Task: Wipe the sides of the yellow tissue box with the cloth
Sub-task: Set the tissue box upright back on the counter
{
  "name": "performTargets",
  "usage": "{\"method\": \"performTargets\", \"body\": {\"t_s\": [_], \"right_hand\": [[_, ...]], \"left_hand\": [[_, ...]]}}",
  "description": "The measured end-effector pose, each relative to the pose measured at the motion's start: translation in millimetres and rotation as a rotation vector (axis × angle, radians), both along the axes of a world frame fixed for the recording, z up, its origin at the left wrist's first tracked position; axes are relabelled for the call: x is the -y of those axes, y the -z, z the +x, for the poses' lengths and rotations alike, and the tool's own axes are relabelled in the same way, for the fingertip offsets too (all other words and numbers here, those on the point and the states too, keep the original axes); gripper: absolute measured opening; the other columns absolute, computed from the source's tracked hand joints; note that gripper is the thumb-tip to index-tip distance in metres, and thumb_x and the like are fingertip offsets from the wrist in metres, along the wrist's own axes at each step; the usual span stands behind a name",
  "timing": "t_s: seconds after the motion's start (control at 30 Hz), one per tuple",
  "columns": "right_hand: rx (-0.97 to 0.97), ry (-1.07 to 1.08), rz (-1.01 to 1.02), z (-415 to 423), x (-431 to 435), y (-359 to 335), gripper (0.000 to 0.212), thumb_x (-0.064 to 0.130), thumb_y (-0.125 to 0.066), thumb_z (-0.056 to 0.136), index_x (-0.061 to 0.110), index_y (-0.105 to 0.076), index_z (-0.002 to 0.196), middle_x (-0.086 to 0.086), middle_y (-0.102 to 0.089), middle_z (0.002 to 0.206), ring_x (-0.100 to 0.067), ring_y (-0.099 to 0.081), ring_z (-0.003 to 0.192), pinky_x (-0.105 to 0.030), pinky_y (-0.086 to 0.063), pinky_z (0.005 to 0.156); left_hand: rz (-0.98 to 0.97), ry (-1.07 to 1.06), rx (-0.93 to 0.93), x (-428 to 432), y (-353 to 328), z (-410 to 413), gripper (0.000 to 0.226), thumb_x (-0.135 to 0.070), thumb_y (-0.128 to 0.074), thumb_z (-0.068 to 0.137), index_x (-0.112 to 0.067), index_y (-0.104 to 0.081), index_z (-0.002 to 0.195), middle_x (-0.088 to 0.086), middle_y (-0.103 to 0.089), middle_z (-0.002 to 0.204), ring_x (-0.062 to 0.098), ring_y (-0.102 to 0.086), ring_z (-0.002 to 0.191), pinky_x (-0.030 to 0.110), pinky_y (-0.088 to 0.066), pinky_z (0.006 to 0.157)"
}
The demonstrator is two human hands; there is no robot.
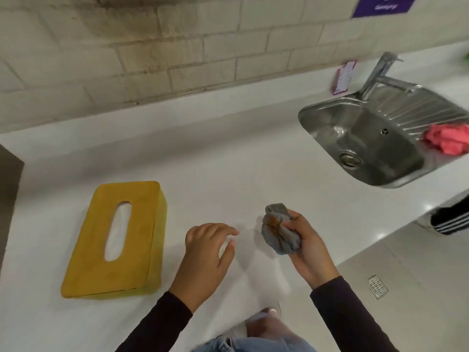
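The yellow tissue box (132, 240) lies flat on the white counter (228, 161) at the left, its oval slot facing up. A bunched grey cloth (278, 231) with an orange stain is gripped in my right hand (308, 246), held just above the counter to the right of the box. My left hand (205, 252) hovers between box and cloth with relaxed fingers, holding nothing and touching neither.
A steel sink (375, 138) with a tap (378, 72) is set into the counter at the right. A pink cloth (449, 142) lies on its drainer. A brick wall runs behind. A dark object (9, 199) stands at the left edge.
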State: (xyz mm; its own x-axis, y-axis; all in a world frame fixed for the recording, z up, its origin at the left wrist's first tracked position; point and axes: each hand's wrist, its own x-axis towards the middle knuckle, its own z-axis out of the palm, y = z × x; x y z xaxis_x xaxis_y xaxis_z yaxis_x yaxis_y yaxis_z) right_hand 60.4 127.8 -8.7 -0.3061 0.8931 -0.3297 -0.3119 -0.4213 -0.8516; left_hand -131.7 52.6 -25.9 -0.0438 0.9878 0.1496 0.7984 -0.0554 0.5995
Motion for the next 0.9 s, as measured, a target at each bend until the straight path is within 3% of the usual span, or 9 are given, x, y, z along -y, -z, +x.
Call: {"method": "performTargets", "body": {"t_s": [0.07, 0.2, 0.37, 0.53, 0.67, 0.73, 0.8, 0.83, 0.9], "right_hand": [[0.124, 0.128, -0.007, 42, -9, 5, 0.032, 0.007, -0.046, 0.090, 0.000, -0.053, 0.120, -0.018, -0.062, 0.111, -0.032, -0.058, 0.103, -0.035, -0.046, 0.080], [0.248, 0.299, 0.019, 114, -31, 3, 0.023, -0.001, -0.050, 0.090, 0.008, -0.057, 0.110, -0.005, -0.071, 0.101, -0.021, -0.067, 0.095, -0.030, -0.053, 0.080], [0.570, 0.272, 0.130, 196, -75, 9, 0.019, 0.001, -0.054, 0.089, 0.011, -0.058, 0.105, -0.007, -0.066, 0.094, -0.017, -0.060, 0.077, -0.024, -0.048, 0.060], [0.833, 0.233, 0.323, 254, -124, 20, 0.025, -0.005, -0.059, 0.083, 0.017, -0.059, 0.095, -0.006, -0.058, 0.103, -0.013, -0.058, 0.081, -0.014, -0.048, 0.059], [1.041, 0.109, 0.587, 271, -150, 32, 0.025, -0.007, -0.068, 0.076, 0.009, -0.061, 0.093, -0.001, -0.045, 0.110, -0.012, -0.049, 0.097, -0.022, -0.041, 0.087], [1.089, 0.017, 0.619, 276, -156, 41, 0.025, -0.002, -0.070, 0.076, 0.008, -0.062, 0.096, -0.001, -0.043, 0.115, -0.014, -0.048, 0.099, -0.020, -0.040, 0.088], [1.200, -0.081, 0.622, 274, -159, 49, 0.026, 0.003, -0.071, 0.076, 0.011, -0.064, 0.099, -0.003, -0.046, 0.119, -0.020, -0.050, 0.103, -0.032, -0.040, 0.094], [1.268, -0.120, 0.614, 272, -158, 52, 0.027, 0.005, -0.070, 0.077, 0.013, -0.063, 0.102, -0.003, -0.047, 0.122, -0.023, -0.050, 0.108, -0.041, -0.035, 0.102], [1.359, -0.147, 0.636, 265, -153, 52, 0.030, 0.008, -0.066, 0.080, 0.018, -0.060, 0.107, -0.001, -0.047, 0.126, -0.025, -0.041, 0.123, -0.056, -0.009, 0.112]], "left_hand": [[-0.006, 0.060, 0.007, -19, 4, 25, 0.025, -0.037, -0.037, 0.093, -0.038, -0.058, 0.107, -0.032, -0.047, 0.105, -0.009, -0.042, 0.106, 0.016, -0.016, 0.098], [-0.007, 0.109, 0.048, -57, 6, 75, 0.023, -0.036, -0.040, 0.095, -0.037, -0.059, 0.108, -0.032, -0.049, 0.105, -0.010, -0.043, 0.106, 0.012, -0.015, 0.099], [-0.047, 0.115, 0.094, -104, 8, 152, 0.020, -0.033, -0.042, 0.096, -0.037, -0.058, 0.107, -0.030, -0.052, 0.106, -0.009, -0.045, 0.107, 0.013, -0.015, 0.100], [-0.087, 0.124, 0.112, -141, 12, 216, 0.020, -0.033, -0.042, 0.096, -0.036, -0.058, 0.108, -0.029, -0.051, 0.105, -0.007, -0.046, 0.108, 0.017, -0.017, 0.101], [-0.115, 0.115, 0.119, -158, 15, 245, 0.020, -0.032, -0.043, 0.096, -0.036, -0.058, 0.108, -0.029, -0.051, 0.104, -0.010, -0.044, 0.104, 0.021, -0.021, 0.102], [-0.132, 0.105, 0.111, -164, 15, 254, 0.020, -0.032, -0.043, 0.096, -0.036, -0.058, 0.108, -0.026, -0.054, 0.106, -0.007, -0.046, 0.107, 0.021, -0.021, 0.102], [-0.142, 0.090, 0.105, -167, 14, 256, 0.020, -0.031, -0.044, 0.095, -0.035, -0.058, 0.108, -0.024, -0.058, 0.109, -0.005, -0.048, 0.108, 0.020, -0.020, 0.101], [-0.142, 0.077, 0.103, -166, 14, 255, 0.019, -0.030, -0.045, 0.095, -0.035, -0.059, 0.108, -0.024, -0.057, 0.108, -0.004, -0.048, 0.108, 0.019, -0.020, 0.101], [-0.128, 0.029, 0.112, -160, 11, 246, 0.018, -0.030, -0.046, 0.095, -0.036, -0.059, 0.107, -0.028, -0.054, 0.105, -0.006, -0.048, 0.107, 0.018, -0.019, 0.100]]}}
